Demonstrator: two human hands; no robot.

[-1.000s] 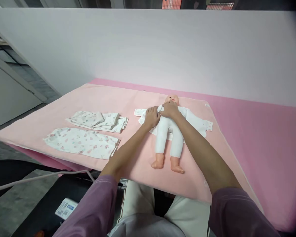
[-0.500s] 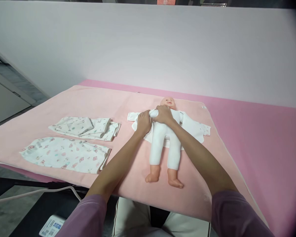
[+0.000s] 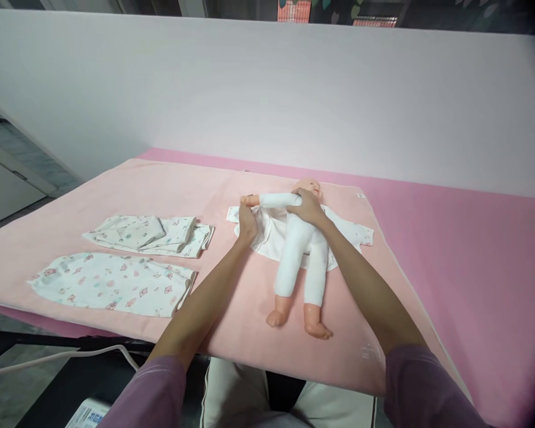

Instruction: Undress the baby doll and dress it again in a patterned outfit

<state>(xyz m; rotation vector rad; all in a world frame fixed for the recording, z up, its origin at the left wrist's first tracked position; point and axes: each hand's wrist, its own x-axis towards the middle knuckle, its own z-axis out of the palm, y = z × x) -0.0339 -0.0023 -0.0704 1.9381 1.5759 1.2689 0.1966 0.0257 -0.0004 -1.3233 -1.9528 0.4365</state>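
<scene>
A baby doll (image 3: pixel 296 246) with a white cloth body lies on its back, tilted to one side, over a spread white baby shirt (image 3: pixel 267 233). My left hand (image 3: pixel 248 220) is closed around the doll's hand and wrist, and the doll's arm (image 3: pixel 276 200) stretches out level to the left. My right hand (image 3: pixel 307 208) grips the doll's upper body near the shoulder, below its head (image 3: pixel 310 186). One shirt sleeve (image 3: pixel 233 214) lies just left of my left hand; the other sleeve (image 3: pixel 361 233) spreads out to the right. Part of the shirt is hidden under the doll.
Two folded printed baby garments, one upper (image 3: pixel 147 233) and one lower (image 3: pixel 116 284), lie on the left of the pink blanket (image 3: pixel 249 321). A pale wall (image 3: pixel 267 95) rises behind the table. A white cable (image 3: pixel 71 355) and a labelled box (image 3: pixel 87 414) are at the lower left.
The doll's arm has been drawn out to the left, my left hand now on its wrist. Its body has rolled toward the right, with my right hand still at its upper body.
</scene>
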